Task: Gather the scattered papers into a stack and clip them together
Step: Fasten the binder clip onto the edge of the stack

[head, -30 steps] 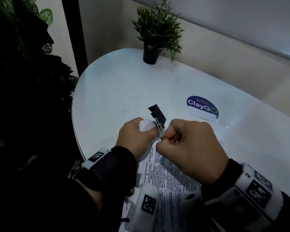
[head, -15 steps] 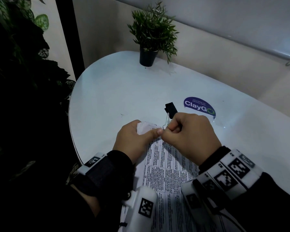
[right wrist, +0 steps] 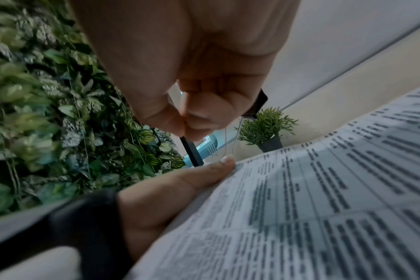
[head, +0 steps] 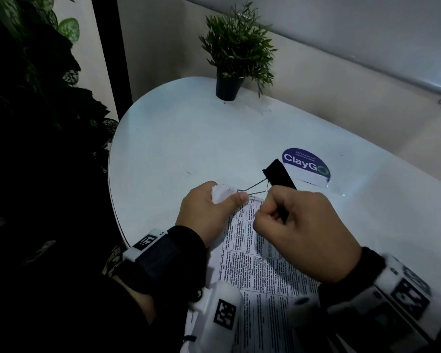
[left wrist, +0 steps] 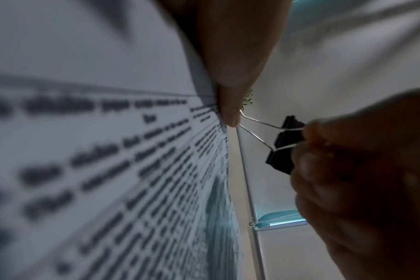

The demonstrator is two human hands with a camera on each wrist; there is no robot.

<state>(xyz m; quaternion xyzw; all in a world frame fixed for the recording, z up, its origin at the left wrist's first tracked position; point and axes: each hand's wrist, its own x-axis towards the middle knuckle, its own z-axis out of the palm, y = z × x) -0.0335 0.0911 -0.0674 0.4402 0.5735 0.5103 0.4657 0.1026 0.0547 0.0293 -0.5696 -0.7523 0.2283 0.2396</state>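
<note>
Printed papers (head: 255, 266) stacked on table; black binder clip (head: 280, 174) at top edge.

We're looking at a dim head view: the foliage (head: 31, 103) at left sinks into near black, while the white surface (head: 178, 143) catches a cool sheen. At both wrists, the printed papers (left wrist: 89, 151) smear out of focus up close, and straight lines bend toward the edges.

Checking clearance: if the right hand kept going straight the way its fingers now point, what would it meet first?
Probably the left hand's thumb, pinching the papers at their top corner. The right hand holds the binder clip beside it; depth is uncertain.
</note>
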